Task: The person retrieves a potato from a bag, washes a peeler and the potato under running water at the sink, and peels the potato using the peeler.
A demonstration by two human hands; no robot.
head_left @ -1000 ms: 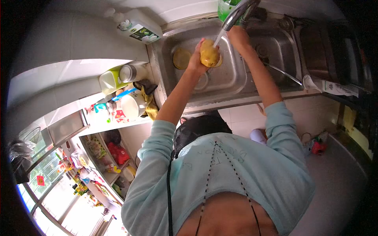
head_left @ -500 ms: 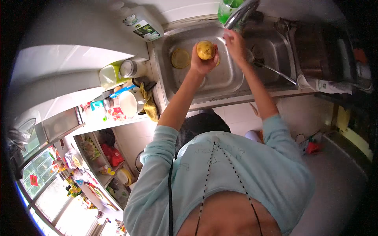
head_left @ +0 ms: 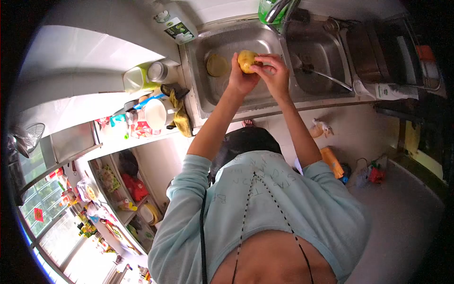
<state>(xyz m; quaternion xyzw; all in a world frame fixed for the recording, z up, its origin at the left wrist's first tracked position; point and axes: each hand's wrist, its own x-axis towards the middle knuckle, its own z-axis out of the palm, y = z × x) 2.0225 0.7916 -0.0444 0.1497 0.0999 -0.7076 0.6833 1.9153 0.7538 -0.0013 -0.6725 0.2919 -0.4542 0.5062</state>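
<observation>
A yellow, brown-spotted potato (head_left: 247, 61) is held above the left sink basin (head_left: 203, 94). My left hand (head_left: 242, 81) cups it from below and from the left, fingers wrapped round it. From the right, my right hand (head_left: 276, 75) presses its fingertips and thumb against the potato's side. Down in the same basin, left of my hands, lies a round yellowish thing (head_left: 217, 65) whose kind I cannot make out. The metal faucet (head_left: 279, 10) stands at the back, above my right hand.
The right basin (head_left: 321, 45) holds a long-handled metal utensil (head_left: 331, 79). A white jug (head_left: 174, 23) stands behind the sink's left corner, a green bottle (head_left: 267, 10) by the faucet. At left are a white mug (head_left: 156, 113) and a dark yellow cloth (head_left: 179, 116).
My right hand has come down from the faucet to the potato and now touches it. My left hand still holds the potato in nearly the same place.
</observation>
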